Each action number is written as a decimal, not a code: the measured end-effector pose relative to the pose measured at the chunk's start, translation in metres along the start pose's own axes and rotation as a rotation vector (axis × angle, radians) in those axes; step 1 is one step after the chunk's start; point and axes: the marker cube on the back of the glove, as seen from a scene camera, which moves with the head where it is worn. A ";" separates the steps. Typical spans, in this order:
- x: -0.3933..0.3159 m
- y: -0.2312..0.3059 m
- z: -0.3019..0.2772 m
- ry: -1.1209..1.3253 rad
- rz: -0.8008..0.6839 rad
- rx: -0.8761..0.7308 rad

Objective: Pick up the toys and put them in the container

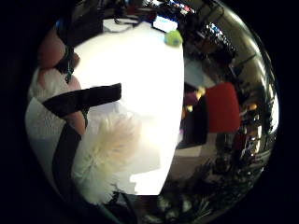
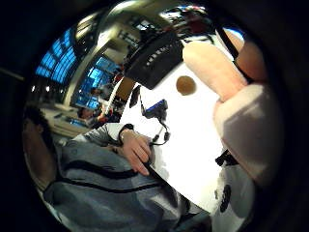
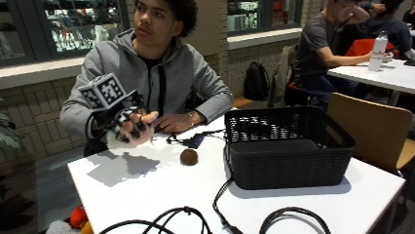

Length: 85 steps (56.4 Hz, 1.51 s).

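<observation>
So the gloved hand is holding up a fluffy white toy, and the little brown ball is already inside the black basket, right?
Not quite. The hand does hold the fluffy white toy up, but the outside view shows the brown ball lying on the table, beside the black basket.

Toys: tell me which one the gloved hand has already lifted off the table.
The white fluffy toy, gripped in the raised right hand. The small brown ball lies on the white table, beside the black basket.
</observation>
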 end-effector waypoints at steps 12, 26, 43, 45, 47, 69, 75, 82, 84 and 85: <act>-0.068 -0.116 -0.036 0.001 -0.305 0.009; -0.145 -0.270 -0.011 0.039 -0.440 -0.107; -0.214 -0.374 0.060 0.111 -0.446 -0.170; -0.213 -0.380 0.061 0.112 -0.436 -0.169; -0.210 -0.384 0.062 0.115 -0.434 -0.172; -0.175 -0.358 0.048 0.083 -0.450 -0.239; -0.142 -0.323 0.024 -0.036 -0.479 -0.241; -0.098 -0.262 0.019 0.019 -0.467 -0.246; -0.087 -0.242 0.022 0.034 -0.464 -0.256; -0.081 -0.233 0.024 0.046 -0.453 -0.260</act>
